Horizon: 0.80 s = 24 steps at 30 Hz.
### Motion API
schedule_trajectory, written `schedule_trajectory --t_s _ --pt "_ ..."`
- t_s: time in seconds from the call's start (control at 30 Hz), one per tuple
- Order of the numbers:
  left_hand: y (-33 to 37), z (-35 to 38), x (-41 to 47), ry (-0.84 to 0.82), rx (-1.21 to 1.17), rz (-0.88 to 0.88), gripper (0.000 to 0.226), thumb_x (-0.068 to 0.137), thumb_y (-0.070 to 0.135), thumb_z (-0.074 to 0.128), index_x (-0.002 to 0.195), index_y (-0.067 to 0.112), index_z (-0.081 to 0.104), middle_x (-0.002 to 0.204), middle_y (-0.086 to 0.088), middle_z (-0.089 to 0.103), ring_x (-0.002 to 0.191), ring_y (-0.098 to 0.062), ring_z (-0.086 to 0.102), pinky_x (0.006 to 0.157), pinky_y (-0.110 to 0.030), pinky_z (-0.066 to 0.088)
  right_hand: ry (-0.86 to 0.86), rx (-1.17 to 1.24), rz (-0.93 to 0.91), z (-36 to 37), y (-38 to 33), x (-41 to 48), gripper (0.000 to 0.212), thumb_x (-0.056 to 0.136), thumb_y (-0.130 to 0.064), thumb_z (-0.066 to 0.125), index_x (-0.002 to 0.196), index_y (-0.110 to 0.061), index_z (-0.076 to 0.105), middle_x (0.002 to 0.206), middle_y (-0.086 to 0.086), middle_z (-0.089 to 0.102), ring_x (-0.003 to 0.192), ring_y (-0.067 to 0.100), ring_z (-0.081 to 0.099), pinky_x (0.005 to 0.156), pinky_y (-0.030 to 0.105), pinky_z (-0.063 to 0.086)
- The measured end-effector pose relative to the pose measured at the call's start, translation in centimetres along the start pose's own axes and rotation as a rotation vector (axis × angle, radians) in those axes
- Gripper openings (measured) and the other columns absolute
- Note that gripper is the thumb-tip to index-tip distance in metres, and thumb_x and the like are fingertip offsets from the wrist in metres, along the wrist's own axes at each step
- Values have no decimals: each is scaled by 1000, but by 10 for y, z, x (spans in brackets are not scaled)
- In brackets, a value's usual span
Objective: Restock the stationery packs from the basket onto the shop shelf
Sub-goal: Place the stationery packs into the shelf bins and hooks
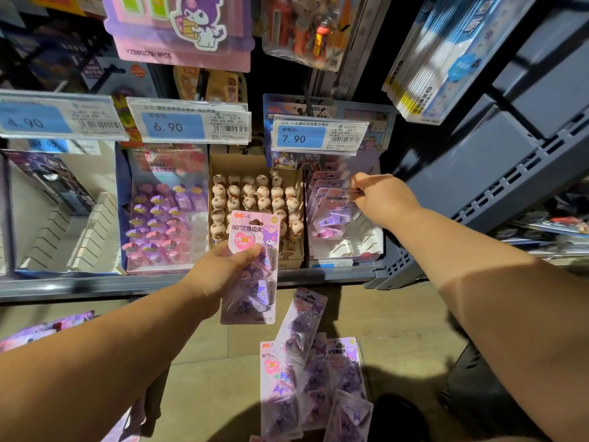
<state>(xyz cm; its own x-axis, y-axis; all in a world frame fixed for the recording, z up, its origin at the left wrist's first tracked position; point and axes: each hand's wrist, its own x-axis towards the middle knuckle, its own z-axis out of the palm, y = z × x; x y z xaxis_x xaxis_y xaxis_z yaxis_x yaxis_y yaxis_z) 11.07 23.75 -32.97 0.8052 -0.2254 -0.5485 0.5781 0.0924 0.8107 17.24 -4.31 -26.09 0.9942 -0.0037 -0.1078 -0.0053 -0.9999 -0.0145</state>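
A pink-carded stationery pack (247, 224) is grasped in the left hand (220, 275), thumb across the front of the blister and fingers behind. It is held upright just in front of the shelf edge (127, 283) with its face toward the camera, and it seems to be staged there as the next one to go in. The right hand (379, 196) is reached into the white display box (347, 247) at the right end of the shelf. Its grip is pinched on the top edge of one of the front filed packs (328, 215). These are leaned back in a row, each overlapping the next, so that the header cards can be read. The pinch is judged to be seating or straightening that pack, and slots at the front of the box are unfilled. More packs of the same kind (306, 368) are scattered below on the floor (398, 314), overlapping one another. The basket itself cannot be identified with certainty.

The shelf is dimly lit. A cardboard tray of small round-headed figures (255, 196) is set just beside the white box, and a tray of purple and pink pieces (159, 224) beside that. Price labels (299, 138) are clipped above, and carded goods (181, 23) are hung overhead. The floor is finished in a tan tone.
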Motion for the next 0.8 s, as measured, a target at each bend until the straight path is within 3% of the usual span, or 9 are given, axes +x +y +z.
schedule_trajectory --t_s 0.17,0.43,0.8 --pt "0 -1 1 -6 9 8 15 92 20 62 104 12 66 97 -11 75 83 -28 71 77 -42 55 0 18 -29 1 3 -2 16 98 -20 45 112 -16 53 97 6 56 78 24 48 65 26 34" --pt "2 2 0 -6 -29 14 9 93 16 61 99 11 65 90 -10 75 72 -21 72 63 -33 54 -27 52 12 6 14 0 6 97 -23 47 101 -21 51 91 8 58 76 27 53 61 26 39" --pt "2 3 0 4 -32 1 12 92 17 62 101 11 65 94 -10 75 77 -24 72 67 -36 55 -26 104 36 11 17 2 7 97 -21 48 91 -24 45 88 7 57 75 27 56 60 26 42"
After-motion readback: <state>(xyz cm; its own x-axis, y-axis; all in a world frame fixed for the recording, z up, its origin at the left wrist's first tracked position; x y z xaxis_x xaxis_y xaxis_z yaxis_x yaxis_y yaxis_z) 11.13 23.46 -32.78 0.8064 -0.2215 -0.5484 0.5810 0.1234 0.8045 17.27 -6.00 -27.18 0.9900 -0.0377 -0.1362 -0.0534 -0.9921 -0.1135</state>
